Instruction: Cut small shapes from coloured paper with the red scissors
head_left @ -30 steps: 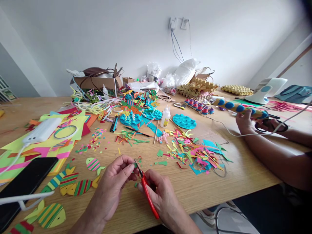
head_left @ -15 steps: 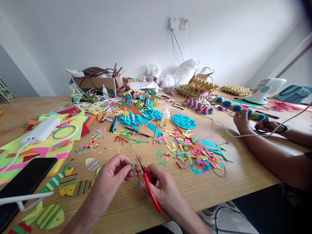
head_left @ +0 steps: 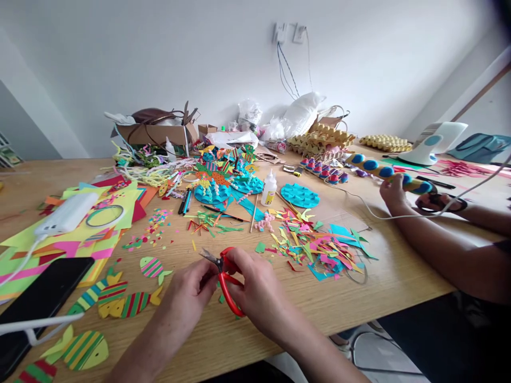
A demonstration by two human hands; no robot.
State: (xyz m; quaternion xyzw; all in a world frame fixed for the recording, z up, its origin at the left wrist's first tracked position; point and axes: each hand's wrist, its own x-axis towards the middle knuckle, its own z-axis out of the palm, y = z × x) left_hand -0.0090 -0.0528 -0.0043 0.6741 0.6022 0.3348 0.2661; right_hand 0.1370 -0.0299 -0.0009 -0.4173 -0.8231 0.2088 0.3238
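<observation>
My right hand (head_left: 255, 282) grips red-handled scissors (head_left: 228, 298), its fingers in the loops and the blades parted, pointing up and left. Close beside the blades, my left hand (head_left: 191, 282) is pinched; the small piece of green paper seen in its fingertips half a second earlier is hidden now. Small green paper scraps (head_left: 222, 299) lie on the table beneath the hands. To the left are striped paper fish, among them a pink-and-green fish (head_left: 150, 267), a red-and-green fish (head_left: 138, 305) and a yellow-and-green fish (head_left: 85, 350).
A heap of paper offcuts (head_left: 319, 244) lies right of my hands. Behind stand a glue bottle (head_left: 269, 190) and a blue egg-carton piece (head_left: 300, 196). A black phone (head_left: 43, 303) and paper sheets are left. At right, another person's hand (head_left: 393, 191) holds a blue-dotted carton strip; a white cable crosses there.
The scissors have swung up and left to my left fingertips, and their handles have spread. My left hand has turned slightly, hiding the green piece. The other person's hands are nearly unmoved.
</observation>
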